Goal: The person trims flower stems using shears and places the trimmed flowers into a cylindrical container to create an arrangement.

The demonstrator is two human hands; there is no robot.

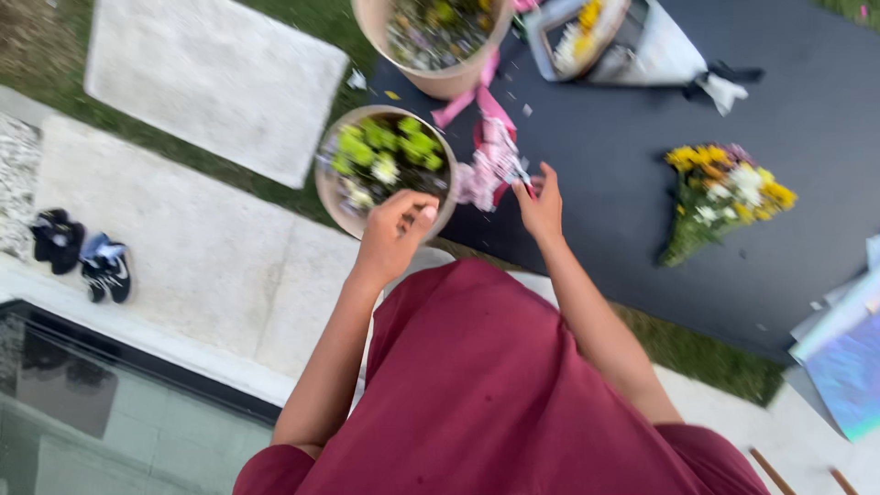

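Observation:
My left hand [396, 229] is curled into a loose fist at the near rim of a round tan bowl [328, 194] filled with green and white flowers. I cannot see anything in its fingers. My right hand [541, 203] reaches over the edge of a black mat [825, 110] and pinches the edge of a crumpled pink and white wrapping [490, 160]. A small dark item shows at the fingertips, but it is too blurred to identify. My lap is covered by a maroon garment [495, 403].
A second tan bowl [440, 84] of flowers stands beyond the first. A wrapped bouquet [587, 37] and a loose yellow and white bunch [724, 197] lie on the mat. Shiny iridescent sheets [848, 367] lie at right. Dark shoes [82, 257] sit on the paving at left.

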